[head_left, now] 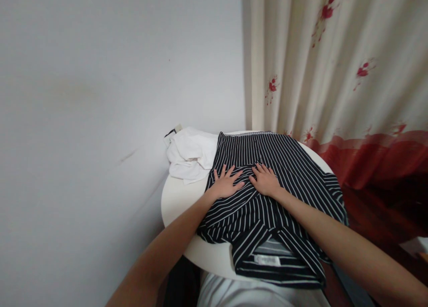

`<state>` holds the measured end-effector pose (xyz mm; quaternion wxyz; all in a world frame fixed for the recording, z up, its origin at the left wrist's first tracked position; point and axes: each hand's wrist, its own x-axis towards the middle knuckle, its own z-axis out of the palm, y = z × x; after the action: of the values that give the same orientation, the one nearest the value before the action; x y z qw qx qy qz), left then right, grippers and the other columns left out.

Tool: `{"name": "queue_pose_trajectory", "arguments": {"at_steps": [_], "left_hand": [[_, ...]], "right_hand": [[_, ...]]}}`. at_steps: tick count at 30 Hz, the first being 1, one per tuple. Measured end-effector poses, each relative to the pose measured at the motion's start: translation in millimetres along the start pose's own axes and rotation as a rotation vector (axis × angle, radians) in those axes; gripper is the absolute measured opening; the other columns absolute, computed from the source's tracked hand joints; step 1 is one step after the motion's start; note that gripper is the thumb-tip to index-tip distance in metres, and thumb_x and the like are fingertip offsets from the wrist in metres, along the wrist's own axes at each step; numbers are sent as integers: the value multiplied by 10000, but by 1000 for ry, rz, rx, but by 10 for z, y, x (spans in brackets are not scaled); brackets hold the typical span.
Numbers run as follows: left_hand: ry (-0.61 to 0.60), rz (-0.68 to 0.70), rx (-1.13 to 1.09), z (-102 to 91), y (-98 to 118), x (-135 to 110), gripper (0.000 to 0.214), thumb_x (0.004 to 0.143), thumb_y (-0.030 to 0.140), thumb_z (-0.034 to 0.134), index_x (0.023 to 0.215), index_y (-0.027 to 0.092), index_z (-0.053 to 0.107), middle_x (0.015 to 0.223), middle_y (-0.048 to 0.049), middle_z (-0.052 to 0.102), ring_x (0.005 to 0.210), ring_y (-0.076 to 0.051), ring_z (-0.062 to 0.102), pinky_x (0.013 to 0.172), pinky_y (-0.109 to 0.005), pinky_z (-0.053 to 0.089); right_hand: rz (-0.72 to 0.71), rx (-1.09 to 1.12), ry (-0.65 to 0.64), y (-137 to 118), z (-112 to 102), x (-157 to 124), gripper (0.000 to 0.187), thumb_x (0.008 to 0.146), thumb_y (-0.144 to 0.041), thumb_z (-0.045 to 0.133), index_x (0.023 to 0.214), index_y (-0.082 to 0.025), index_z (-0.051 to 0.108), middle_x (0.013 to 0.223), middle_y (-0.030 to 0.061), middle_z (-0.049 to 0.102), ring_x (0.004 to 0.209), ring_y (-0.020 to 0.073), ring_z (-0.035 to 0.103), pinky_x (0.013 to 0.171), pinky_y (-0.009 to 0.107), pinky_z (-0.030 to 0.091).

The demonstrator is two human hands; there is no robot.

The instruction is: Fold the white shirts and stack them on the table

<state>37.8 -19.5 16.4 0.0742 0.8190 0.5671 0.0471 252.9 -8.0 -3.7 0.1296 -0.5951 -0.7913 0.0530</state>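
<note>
A black shirt with white stripes (301, 182) lies spread over a round white table (180, 200), its collar and pale label towards me. My left hand (225, 183) rests flat on the left side of the shirt, fingers spread. Close beside it, my right hand (265, 180) presses flat on the middle of the cloth, fingers apart. Wrinkles and folds run around and below both palms. One sleeve hangs over the table's right edge. Neither hand grips the fabric.
A crumpled white cloth (192, 155) sits at the table's back left, against the pale wall (117, 75) and touching the shirt's edge. Behind the table on the right hangs a cream curtain (301, 66) with red flowers and a red hem. Dark reddish floor shows at right.
</note>
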Motion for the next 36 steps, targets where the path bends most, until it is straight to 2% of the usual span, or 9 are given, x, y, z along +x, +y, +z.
{"name": "queue_pose_trajectory", "arguments": {"at_steps": [4,7,11,17,25,27,30,32,36], "left_hand": [[39,11,-5,5,-15,-5,652,947,721,378,1529,427,367,1688,-13,132,1525,-444,-22,1116,-781,3],[124,133,53,14,-21,-2,622,988,645,382,1542,362,370,1687,-35,137,1546,-361,2,1183,-681,-17],[56,299,28,17,-31,37,567,1041,517,362,1557,282,349,1670,-76,207,1550,-272,101,1227,-552,121],[-2,225,-17,8,-38,37,524,1035,537,378,1534,379,365,1663,-27,237,1542,-314,130,1201,-635,115],[0,240,4,36,-67,44,553,1034,577,311,1549,377,334,1668,-16,223,1540,-327,132,1193,-659,91],[-6,232,9,35,-68,45,556,1034,578,308,1553,380,324,1670,-16,214,1541,-323,131,1196,-652,85],[-13,228,11,10,-53,29,547,1036,568,310,1553,390,316,1673,-17,203,1542,-315,132,1198,-644,90],[-13,231,11,-13,-37,14,537,1038,562,315,1549,398,322,1673,-12,204,1542,-309,137,1202,-632,93],[-12,231,13,-35,-29,15,531,1042,544,327,1551,394,324,1669,-12,219,1542,-310,135,1205,-628,92]], "right_hand": [[-1,5,5,-2,-1,-4,631,1011,-488,324,1527,-138,419,1632,139,298,1509,331,216,1202,533,156],[-3,5,16,-4,1,-7,629,1008,-488,331,1523,-139,427,1627,139,310,1505,335,226,1199,534,165],[-5,-1,23,-8,1,-6,627,1009,-490,323,1517,-141,437,1621,136,325,1501,335,237,1201,529,168],[1,-10,10,-9,-10,-2,627,1009,-489,326,1521,-142,429,1625,137,317,1503,331,236,1202,526,172],[4,15,5,-1,-26,16,614,1007,-481,362,1519,-151,437,1630,129,304,1508,332,228,1203,543,172],[-2,63,-41,19,-107,66,596,1003,-477,392,1489,-145,482,1616,134,334,1499,331,259,1198,531,205],[-13,208,-73,94,-323,131,522,1013,-423,401,1382,-109,594,1494,150,518,1402,270,449,1158,404,327],[-15,287,-13,192,-504,119,480,1008,-380,430,1348,-100,621,1410,142,601,1317,235,543,1123,340,372],[-1,314,109,604,-854,-76,403,966,-351,539,1283,-142,676,1339,117,658,1264,244,587,1115,347,386]]}}
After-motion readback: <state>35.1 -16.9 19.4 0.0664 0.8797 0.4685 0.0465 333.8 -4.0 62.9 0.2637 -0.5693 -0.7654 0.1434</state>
